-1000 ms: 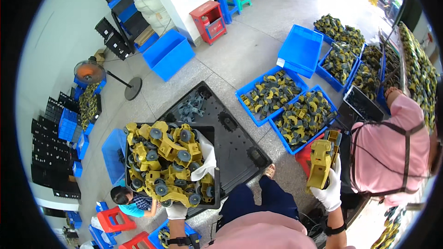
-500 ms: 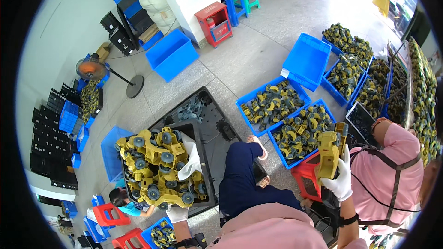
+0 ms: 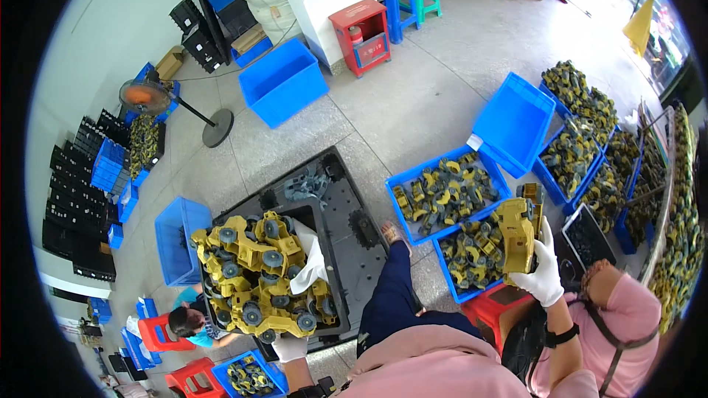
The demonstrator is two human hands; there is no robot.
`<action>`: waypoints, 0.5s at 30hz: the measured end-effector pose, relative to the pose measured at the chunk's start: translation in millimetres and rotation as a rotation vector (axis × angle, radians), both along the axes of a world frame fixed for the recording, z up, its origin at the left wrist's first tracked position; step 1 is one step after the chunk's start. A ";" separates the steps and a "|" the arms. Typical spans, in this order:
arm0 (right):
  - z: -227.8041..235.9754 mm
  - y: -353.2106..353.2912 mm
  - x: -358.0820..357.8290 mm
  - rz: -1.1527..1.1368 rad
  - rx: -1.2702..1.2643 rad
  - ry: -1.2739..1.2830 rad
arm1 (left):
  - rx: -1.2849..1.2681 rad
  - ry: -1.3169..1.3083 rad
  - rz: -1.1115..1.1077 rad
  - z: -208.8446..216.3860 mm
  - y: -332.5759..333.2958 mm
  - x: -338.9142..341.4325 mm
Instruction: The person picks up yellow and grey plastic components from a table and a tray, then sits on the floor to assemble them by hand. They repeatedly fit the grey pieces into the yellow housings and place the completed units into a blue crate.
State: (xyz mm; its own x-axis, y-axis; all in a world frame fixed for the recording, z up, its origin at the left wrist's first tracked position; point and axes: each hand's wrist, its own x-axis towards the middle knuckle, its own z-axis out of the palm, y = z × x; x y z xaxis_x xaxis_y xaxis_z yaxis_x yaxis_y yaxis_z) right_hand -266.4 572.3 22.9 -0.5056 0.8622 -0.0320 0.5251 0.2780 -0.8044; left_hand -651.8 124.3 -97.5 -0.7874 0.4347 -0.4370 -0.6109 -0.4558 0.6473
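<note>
My right hand (image 3: pixel 543 274), in a white glove, is closed around a yellow toy truck (image 3: pixel 518 234) and holds it upright above the floor boxes. Just behind this truck shows another yellow piece with dark wheels; whether it is a separate truck I cannot make out. My left hand (image 3: pixel 290 348), also gloved, is at the near edge of a black crate (image 3: pixel 338 302) heaped with yellow toy trucks (image 3: pixel 254 269) with grey wheels. Its fingers are hidden beneath the nearest trucks. A white cloth or bag (image 3: pixel 310 258) hangs over the heap's right side.
The crate stands on a black pallet (image 3: pixel 354 232). Blue boxes (image 3: pixel 440 232) of small yellow-and-grey parts lie ahead on the right, beside a seated co-worker (image 3: pixel 627 324) and a red stool (image 3: pixel 490 309). Another person (image 3: pixel 188 322) is at the left. A fan (image 3: pixel 216 129) stands farther off.
The whole view has shifted, and my legs stand differently below me. My right hand still holds the toy truck, now slightly tilted. My left hand stays by the heaped crate.
</note>
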 end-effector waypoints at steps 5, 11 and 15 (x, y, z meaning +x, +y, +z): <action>-7.1 101.3 -72.7 0.059 -0.027 -0.001 | -0.037 -0.044 0.091 -19.9 57.4 -48.1; -1.6 194.6 -139.5 0.000 -0.042 0.074 | -0.028 0.045 0.138 13.5 154.0 -90.8; -25.6 246.8 -160.0 -0.094 -0.108 0.140 | -0.074 0.144 0.100 15.5 189.4 -128.1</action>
State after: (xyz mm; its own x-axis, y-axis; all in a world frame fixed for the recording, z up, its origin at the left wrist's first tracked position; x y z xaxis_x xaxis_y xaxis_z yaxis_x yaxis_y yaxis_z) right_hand -426.4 819.1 -2.7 -0.4287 0.9013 -0.0624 0.4259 0.1407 -0.8937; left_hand -779.9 313.7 -82.0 -0.8817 0.3220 -0.3449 -0.4639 -0.4577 0.7585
